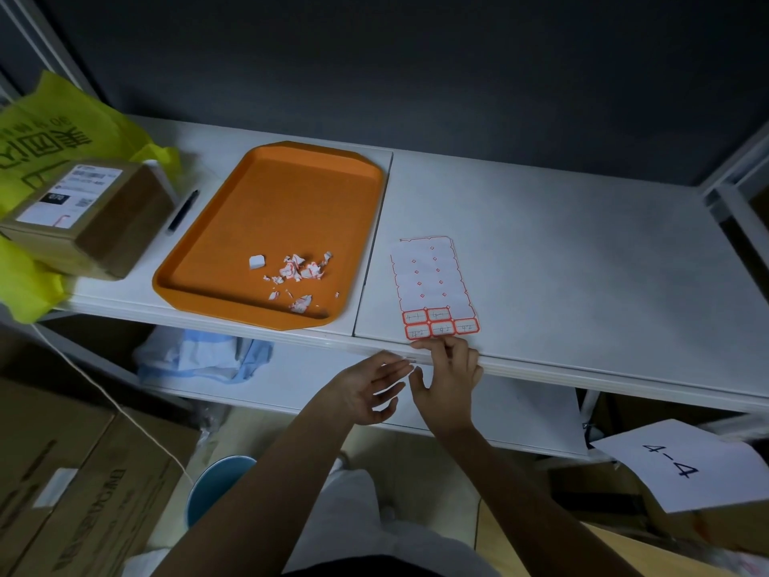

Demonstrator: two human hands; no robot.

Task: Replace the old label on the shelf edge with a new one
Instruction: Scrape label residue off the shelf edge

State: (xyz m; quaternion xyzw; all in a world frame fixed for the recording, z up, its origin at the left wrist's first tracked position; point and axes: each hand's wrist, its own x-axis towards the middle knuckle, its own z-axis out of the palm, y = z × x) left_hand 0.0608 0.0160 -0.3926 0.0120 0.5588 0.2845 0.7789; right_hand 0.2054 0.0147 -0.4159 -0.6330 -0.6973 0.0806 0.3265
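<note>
A label sheet [432, 285] lies on the white shelf, its lower rows holding several red-bordered labels [440, 326] with handwritten numbers. My right hand [447, 381] is at the shelf's front edge [582, 370] just below the sheet, fingers curled against the edge; what they pinch is hidden. Beside it to the left, my left hand [368, 389] hangs with fingers straight and spread, its fingertips near the same spot on the edge. Any label on the edge is hidden behind the fingers.
An orange tray [233, 226] holds torn label scraps [301, 272] and an eraser [256, 261]. A black pen [182, 212], a cardboard parcel [89, 218] and a yellow bag [45, 131] lie at left. Below are boxes, a blue bin [216, 485] and a "4-4" paper [674, 460].
</note>
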